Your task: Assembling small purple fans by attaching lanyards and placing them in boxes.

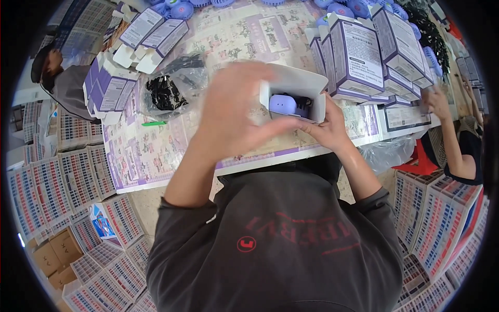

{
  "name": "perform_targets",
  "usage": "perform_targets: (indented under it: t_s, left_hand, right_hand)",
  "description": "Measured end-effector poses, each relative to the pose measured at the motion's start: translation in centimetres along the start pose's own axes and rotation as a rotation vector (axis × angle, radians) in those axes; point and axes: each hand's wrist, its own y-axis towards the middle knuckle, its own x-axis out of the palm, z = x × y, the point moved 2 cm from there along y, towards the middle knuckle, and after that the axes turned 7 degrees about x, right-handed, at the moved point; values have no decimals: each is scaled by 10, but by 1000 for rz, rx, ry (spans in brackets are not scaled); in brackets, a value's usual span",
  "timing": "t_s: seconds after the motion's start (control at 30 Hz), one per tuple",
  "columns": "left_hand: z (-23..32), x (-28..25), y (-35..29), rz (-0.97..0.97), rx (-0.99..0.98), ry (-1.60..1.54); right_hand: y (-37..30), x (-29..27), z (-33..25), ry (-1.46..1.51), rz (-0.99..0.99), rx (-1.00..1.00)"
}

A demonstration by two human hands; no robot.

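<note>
A small open carton [300, 79], white inside with its flap raised, stands tilted toward me near the table's front edge. Inside it lies a lavender rounded plastic part [283, 104], and beside that something dark that looks like a coiled cable [303, 107]. My right hand [332, 127] grips the carton's right side, thumb along the near edge. My left hand [228, 112], blurred by motion, is at the carton's left with thumb and fingers spread apart. Its thumb crosses in front of the carton's near edge; I see nothing held in it.
Purple-and-white cartons [356, 54] are stacked at the right, more cartons [112, 86] at the left. A clear bag of black cables [165, 92] and a green strip [154, 124] lie left. Lavender fan parts [182, 10] line the back. Other people sit at both sides.
</note>
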Motion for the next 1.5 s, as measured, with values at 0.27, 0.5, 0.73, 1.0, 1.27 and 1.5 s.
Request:
perform_targets:
  t_s: [0.27, 0.5, 0.73, 1.0, 1.27, 1.5]
  left_hand:
    - [-86, 72, -19, 367, -598, -586]
    - [-111, 116, 47, 45, -649, -545]
    - [-81, 143, 113, -47, -459, -467]
    - [-153, 63, 57, 1234, -623, -973]
    - [-277, -67, -72, 1598, -1006, -862]
    - [-71, -13, -1, 202, -747, -354]
  right_hand:
    - [10, -24, -23, -200, -71, 12]
    - [-26, -31, -12, -277, -103, 71]
    - [-44, -26, -6, -235, -115, 123]
    - [-38, -24, 5, -242, -54, 176]
    - [-26, -3, -4, -206, -30, 91]
    - [9, -26, -11, -343, 184, -156]
